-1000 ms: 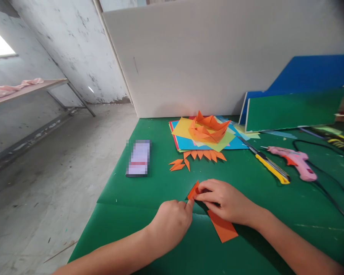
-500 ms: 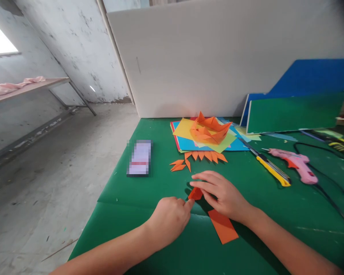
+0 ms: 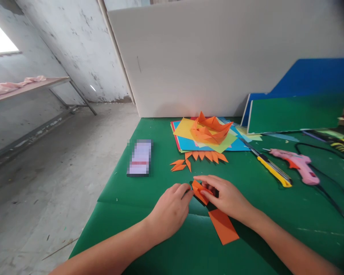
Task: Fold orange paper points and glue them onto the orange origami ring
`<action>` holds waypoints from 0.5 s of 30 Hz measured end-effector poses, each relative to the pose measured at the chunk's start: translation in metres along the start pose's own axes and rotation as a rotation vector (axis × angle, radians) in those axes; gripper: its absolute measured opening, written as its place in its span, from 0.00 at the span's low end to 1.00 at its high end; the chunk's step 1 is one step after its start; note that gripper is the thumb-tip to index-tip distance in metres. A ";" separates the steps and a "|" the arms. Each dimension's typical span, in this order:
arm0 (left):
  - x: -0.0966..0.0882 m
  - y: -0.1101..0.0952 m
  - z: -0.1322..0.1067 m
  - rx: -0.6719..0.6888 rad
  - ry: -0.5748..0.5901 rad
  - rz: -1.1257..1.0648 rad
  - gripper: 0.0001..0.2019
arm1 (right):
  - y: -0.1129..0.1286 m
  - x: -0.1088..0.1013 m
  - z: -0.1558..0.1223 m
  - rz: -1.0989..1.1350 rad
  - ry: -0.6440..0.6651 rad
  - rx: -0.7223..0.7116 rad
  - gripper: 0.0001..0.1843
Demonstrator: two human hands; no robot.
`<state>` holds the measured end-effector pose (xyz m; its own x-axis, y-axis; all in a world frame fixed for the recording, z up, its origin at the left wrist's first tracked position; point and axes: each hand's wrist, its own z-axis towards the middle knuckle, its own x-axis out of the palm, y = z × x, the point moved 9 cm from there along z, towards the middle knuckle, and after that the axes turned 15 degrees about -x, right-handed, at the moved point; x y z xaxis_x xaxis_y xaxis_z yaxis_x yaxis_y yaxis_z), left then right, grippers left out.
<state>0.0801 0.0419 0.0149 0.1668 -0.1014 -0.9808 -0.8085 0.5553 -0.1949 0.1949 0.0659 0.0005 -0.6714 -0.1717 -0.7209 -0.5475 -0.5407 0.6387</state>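
A small folded piece of orange paper [image 3: 199, 194] is between my two hands, just above the green tabletop. My right hand [image 3: 225, 194] pinches it between thumb and fingers from the right. At its left edge, the curled fingers of my left hand [image 3: 173, 208] meet the paper with their tips. A flat orange paper strip [image 3: 223, 226] lies under and below my right wrist. Beyond my hands lie a row of pointed orange folded pieces [image 3: 206, 156] and a few loose folded ones [image 3: 178, 165].
An orange folded paper ring [image 3: 212, 130] rests on a stack of coloured paper [image 3: 181, 131]. A phone-like pixelated object [image 3: 140, 157] lies at left. To the right are a yellow utility knife [image 3: 275, 172] and a corded pink glue gun [image 3: 299, 164]. A white board [image 3: 195, 61] stands behind.
The folded orange paper has been lifted and turned, showing more of its face. My right fingers have closed round it; my left index finger no longer presses it down.
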 end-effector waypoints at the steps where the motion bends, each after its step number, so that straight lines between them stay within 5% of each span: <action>1: 0.000 0.000 0.000 0.003 -0.004 -0.013 0.13 | 0.000 0.001 0.000 0.007 0.004 0.003 0.22; 8: 0.007 -0.007 -0.003 0.078 0.031 0.034 0.22 | -0.004 0.005 0.000 0.062 0.017 0.038 0.22; 15: 0.006 -0.006 -0.001 0.089 0.017 0.049 0.17 | -0.004 -0.003 0.005 -0.012 -0.057 0.054 0.11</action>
<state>0.0854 0.0375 0.0103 0.1182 -0.0863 -0.9892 -0.7622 0.6307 -0.1461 0.1969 0.0732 0.0014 -0.6910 -0.1176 -0.7132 -0.5809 -0.4969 0.6447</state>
